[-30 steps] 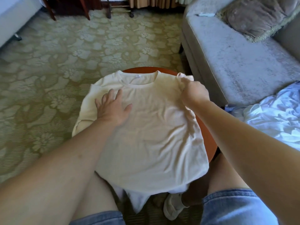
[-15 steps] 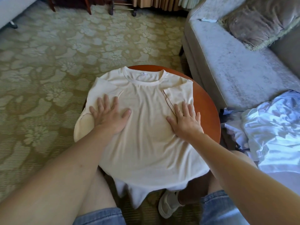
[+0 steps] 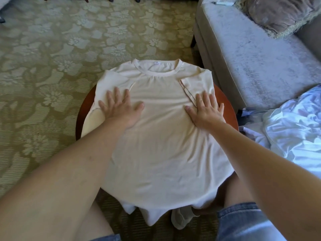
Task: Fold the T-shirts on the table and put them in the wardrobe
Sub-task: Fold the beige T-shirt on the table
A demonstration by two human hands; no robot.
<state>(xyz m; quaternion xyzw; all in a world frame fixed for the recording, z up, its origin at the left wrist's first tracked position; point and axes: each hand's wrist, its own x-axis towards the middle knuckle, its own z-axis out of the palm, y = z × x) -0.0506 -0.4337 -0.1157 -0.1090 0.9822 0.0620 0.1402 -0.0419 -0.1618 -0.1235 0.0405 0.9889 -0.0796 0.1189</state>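
Where the T-shirt lies: the cream T-shirt [image 3: 161,136] is spread front up across the round brown table [image 3: 85,108], with its neckline on the far side from the person and its hem hanging over the near edge.
Left hand: the left hand [image 3: 121,108] lies palm down on the shirt beside the left armpit seam, fingers straight and spread, grasping nothing.
Right hand: the right hand [image 3: 206,113] lies palm down on the shirt's right side, fingers straight and slightly fanned, holding nothing.
Right sleeve: the right sleeve [image 3: 196,84] is folded inward over the chest; its hemmed edge runs down to the right hand.
Left sleeve: the left sleeve [image 3: 111,82] lies out flat and droops past the table's left edge.
Beneath the hem: a white garment [image 3: 152,216] hangs below the T-shirt at the near edge of the table.
Legs: denim shorts [image 3: 243,221] show at the bottom, with a pale sock [image 3: 180,220] on the floor below the table.
Sofa: a grey sofa [image 3: 251,54] stands to the right, beyond the table, with a brown fringed cushion [image 3: 278,13] on it.
White cloth: a crumpled white cloth [image 3: 295,122] lies at the right, near the right forearm.
Floor: a floral carpet [image 3: 52,58] covers it.
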